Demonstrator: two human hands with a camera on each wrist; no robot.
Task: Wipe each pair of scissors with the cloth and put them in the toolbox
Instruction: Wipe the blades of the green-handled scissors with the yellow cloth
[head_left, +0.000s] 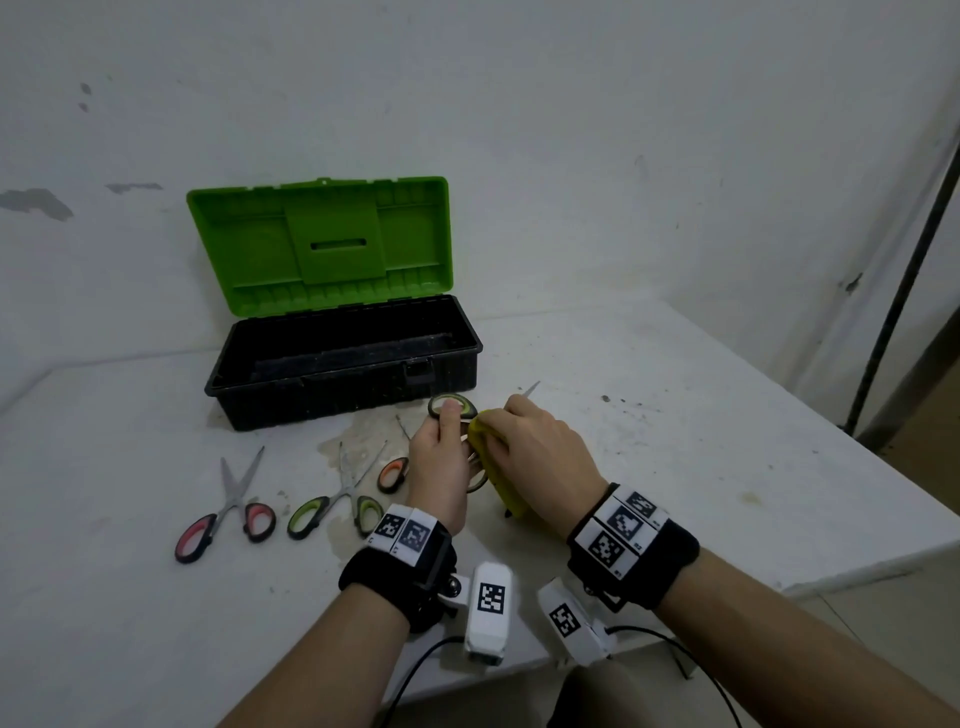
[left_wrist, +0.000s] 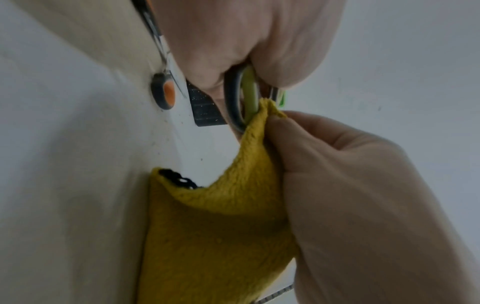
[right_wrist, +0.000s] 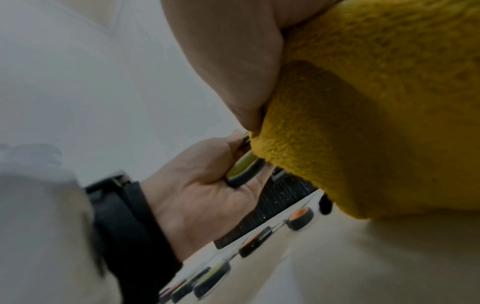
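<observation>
My left hand (head_left: 441, 457) grips the handles of green-handled scissors (head_left: 451, 406), whose blade tip (head_left: 531, 388) sticks out to the right past my right hand. My right hand (head_left: 535, 452) pinches a yellow cloth (head_left: 491, 467) folded around the blades. The left wrist view shows the green handle loop (left_wrist: 242, 100) under my fingers and the cloth (left_wrist: 221, 236) hanging down. In the right wrist view the cloth (right_wrist: 363, 123) fills the right side and the handle (right_wrist: 241, 170) lies in my left palm. An open toolbox (head_left: 343, 364), black with a green lid (head_left: 322, 244), stands just behind my hands.
Three more scissors lie on the white table (head_left: 675, 441): a pink-handled pair (head_left: 228, 509) at the left, a green-handled pair (head_left: 337, 504) beside it, and an orange-handled pair (head_left: 392, 475) partly behind my left hand. The table's edge runs along the right, and a dark pole (head_left: 904, 280) stands there.
</observation>
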